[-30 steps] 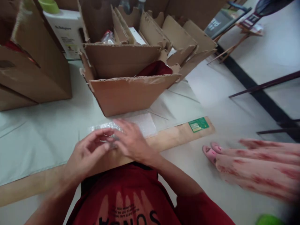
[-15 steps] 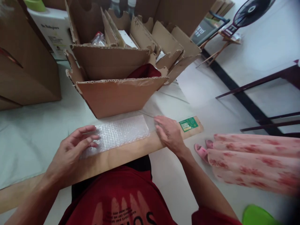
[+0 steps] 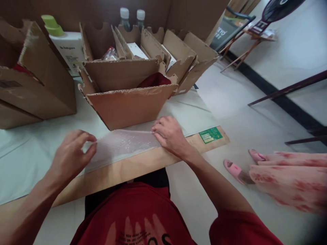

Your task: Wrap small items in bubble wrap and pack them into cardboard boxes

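A clear bubble wrap bag point(image 3: 125, 144) lies along the front of the table, partly over the wooden edge board point(image 3: 109, 175). My left hand point(image 3: 73, 151) pinches its left upper corner between thumb and forefinger. At the other end, my right hand point(image 3: 170, 134) grips the right upper corner, thumb below and fingers curled over it. Between both hands the bag's upper edge is drawn up a little. Just behind it stands an open cardboard bin point(image 3: 133, 107) with dark red cloth point(image 3: 155, 80) inside.
More cardboard bins point(image 3: 180, 49) stand behind, holding white boxes and a plastic packet. Another cardboard box point(image 3: 51, 88) is at left, beside a white bottle with a green cap point(image 3: 67, 51). A person in a pink flowered garment point(image 3: 293, 180) stands at right. A fan point(image 3: 277, 13) is at the back.
Both hands have closed on the bubble wrap bag's upper corners and lifted that edge. My right hand moved left onto it. The view shifted slightly; the person at right moved away a little.
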`<state>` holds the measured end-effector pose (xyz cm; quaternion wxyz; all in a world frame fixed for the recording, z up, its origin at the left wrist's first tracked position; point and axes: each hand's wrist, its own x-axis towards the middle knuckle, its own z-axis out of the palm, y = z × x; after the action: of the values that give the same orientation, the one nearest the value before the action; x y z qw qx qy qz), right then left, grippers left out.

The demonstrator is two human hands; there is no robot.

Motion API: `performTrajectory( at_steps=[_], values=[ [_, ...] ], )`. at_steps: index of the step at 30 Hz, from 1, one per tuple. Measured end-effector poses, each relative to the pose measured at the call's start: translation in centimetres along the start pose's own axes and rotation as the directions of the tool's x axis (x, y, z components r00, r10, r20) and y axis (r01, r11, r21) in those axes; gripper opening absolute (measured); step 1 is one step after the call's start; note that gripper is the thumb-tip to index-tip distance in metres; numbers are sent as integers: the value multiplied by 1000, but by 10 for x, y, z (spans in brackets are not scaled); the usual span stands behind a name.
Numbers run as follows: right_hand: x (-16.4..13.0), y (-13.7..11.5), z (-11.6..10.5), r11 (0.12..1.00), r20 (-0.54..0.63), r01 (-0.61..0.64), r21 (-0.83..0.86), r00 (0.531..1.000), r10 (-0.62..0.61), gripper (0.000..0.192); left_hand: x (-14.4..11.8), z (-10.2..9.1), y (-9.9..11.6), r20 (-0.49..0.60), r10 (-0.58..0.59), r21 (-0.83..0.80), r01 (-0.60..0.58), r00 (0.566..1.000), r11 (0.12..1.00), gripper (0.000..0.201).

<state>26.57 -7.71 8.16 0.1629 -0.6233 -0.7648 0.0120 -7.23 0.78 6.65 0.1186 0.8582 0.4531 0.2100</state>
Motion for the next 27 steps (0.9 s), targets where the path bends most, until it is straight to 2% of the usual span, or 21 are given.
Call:
performTrajectory(
  at_steps=[2,3,4,6,8,10,12,15,17,20,23,25,27],
  values=[
    [-13,-4,-15,998,-189,66,20,980,-61,23,-9,-17,14,-213,72,27,-68,974,997,13],
    [-19,-5,-19,995,-247,98,16,965,-91,24,-15,-21,18,-279,124,50,-114,952,992,9],
    [-25,-6,-18,992,-266,127,9,956,-120,25,-22,-21,19,-295,177,72,-163,939,984,5],
    [-39,-4,-8,985,-202,172,-1,965,-169,29,-37,-9,13,-191,272,83,-260,943,962,10],
    [-52,2,9,983,-51,182,7,982,-181,33,-52,11,0,-43,329,58,-326,943,944,19],
    [-66,9,21,987,74,156,30,985,-158,34,-64,24,-12,45,348,24,-350,936,937,26],
    [-76,17,22,990,73,120,70,989,-125,32,-70,23,-15,44,338,-23,-338,940,941,27],
    [-73,19,11,990,-95,62,128,994,-50,29,-62,10,0,-48,313,-83,-316,948,945,23],
    [-58,6,10,986,-165,57,159,986,-31,28,-49,9,15,-98,313,-102,-323,945,941,23],
    [-25,-35,26,971,-105,150,187,986,-132,32,-32,26,27,-118,283,-108,-296,952,949,20],
    [-1,-70,55,936,40,301,185,949,-313,33,-25,48,20,-45,159,-140,-164,986,976,20],
    [-3,-67,68,917,75,339,208,930,-361,32,-26,55,9,28,62,-213,-55,998,976,23],
    [-20,-40,70,949,42,229,215,969,-243,29,-29,57,0,76,10,-293,13,997,956,22]
  ],
)
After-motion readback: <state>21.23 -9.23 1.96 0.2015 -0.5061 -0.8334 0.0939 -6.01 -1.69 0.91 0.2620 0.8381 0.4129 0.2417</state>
